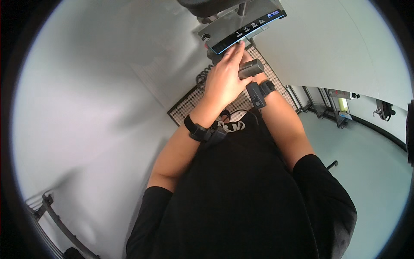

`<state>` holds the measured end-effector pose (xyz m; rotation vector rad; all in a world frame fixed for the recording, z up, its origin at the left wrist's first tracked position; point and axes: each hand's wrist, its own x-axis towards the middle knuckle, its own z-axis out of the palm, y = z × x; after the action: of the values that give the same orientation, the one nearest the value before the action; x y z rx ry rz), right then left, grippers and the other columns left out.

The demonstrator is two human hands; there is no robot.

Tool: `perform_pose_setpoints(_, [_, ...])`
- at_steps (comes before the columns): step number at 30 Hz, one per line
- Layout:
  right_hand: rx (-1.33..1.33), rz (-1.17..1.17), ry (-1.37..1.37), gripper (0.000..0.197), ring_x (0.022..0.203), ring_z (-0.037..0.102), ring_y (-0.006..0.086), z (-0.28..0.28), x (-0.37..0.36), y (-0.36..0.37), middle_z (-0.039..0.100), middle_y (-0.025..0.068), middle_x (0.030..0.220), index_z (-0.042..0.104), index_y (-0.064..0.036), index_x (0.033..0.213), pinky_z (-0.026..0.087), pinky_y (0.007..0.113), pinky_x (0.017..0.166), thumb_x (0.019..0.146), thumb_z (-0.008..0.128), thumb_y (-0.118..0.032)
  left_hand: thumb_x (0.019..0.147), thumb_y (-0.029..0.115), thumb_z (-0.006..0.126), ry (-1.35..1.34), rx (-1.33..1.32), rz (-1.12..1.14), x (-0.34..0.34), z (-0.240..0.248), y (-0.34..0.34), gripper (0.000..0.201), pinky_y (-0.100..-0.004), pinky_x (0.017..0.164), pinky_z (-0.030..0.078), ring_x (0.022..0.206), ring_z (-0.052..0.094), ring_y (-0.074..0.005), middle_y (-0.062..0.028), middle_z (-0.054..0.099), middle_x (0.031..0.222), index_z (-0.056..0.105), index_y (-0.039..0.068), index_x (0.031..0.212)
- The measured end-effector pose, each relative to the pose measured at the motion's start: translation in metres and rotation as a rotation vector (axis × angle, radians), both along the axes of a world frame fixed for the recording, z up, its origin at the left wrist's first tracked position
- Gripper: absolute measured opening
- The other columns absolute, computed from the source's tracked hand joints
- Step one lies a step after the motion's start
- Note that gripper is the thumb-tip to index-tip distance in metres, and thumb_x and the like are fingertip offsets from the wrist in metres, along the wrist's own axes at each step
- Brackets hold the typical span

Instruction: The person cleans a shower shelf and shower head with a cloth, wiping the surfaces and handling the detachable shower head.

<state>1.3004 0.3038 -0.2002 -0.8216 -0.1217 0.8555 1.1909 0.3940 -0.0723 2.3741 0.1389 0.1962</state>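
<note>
My left hand (226,78) reaches up with its fingers stretched out. Its fingertips come to the lower edge of a grey metal machine's lit black control panel (248,31); whether they press it I cannot tell. A dark grey cylinder (251,68) juts out rightward beside the left thumb, its other end hidden by that hand. Behind the cylinder and the left hand, my right hand (259,78) shows only in small parts. Its fingers are mostly covered, so its grip is unclear. Black straps with small devices circle both wrists.
A black-and-white patterned mat (189,103) with a dark border lies below my hands. A black coiled cable (202,77) hangs to their left. Pale walls flank me. A rack of dark metal bars (321,101) stands at right; a dark frame (60,222) is at lower left.
</note>
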Motion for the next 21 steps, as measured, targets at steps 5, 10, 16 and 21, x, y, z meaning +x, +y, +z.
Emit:
perform_pose_setpoints(5, [0.017,0.023,-0.240,0.026,0.088,0.071,0.0223,-0.012,0.001,-0.014,0.072,0.0087,0.101,0.069,-0.0019,0.116,0.061,0.038,0.077,0.113,0.055,-0.024,0.086,0.007,0.081,-0.019,-0.546,-0.016,0.007,-0.008,0.002,0.081,-0.0376,0.085,0.061,0.097,0.075,-0.0252,-0.0157,0.075,0.117,0.049,0.002,0.161])
perform_pose_setpoints(10, [0.067,0.056,-0.339,0.030,0.090,0.073,0.0240,-0.024,0.002,-0.012,0.075,0.0107,0.104,0.070,-0.0005,0.119,0.062,0.041,0.077,0.112,0.054,-0.025,0.093,0.003,0.078,0.066,-1.067,0.035,-0.001,0.000,-0.003,0.063,-0.0274,0.067,0.054,0.072,0.059,-0.0056,0.0046,0.063,0.089,0.058,-0.001,0.153])
perform_pose_setpoints(16, [-0.444,0.029,0.276,0.018,0.069,0.069,0.0190,0.003,0.023,0.008,0.074,0.0053,0.089,0.071,-0.0037,0.105,0.057,0.035,0.057,0.108,0.056,-0.013,0.084,-0.001,0.079,0.174,-0.370,-0.152,-0.032,0.028,0.033,0.058,-0.0304,0.080,0.059,0.082,0.073,-0.0114,-0.0080,0.079,0.092,0.069,0.005,0.140])
perform_pose_setpoints(21, [-0.314,-0.087,0.219,0.009,0.075,0.067,0.0174,0.008,0.023,-0.015,0.073,0.0123,0.100,0.063,0.0020,0.111,0.055,0.029,0.063,0.107,0.060,-0.006,0.089,0.002,0.081,0.024,-0.575,-0.198,-0.067,0.026,0.056,0.044,-0.0303,0.082,0.059,0.088,0.076,-0.0124,-0.0079,0.082,0.097,0.074,0.004,0.132])
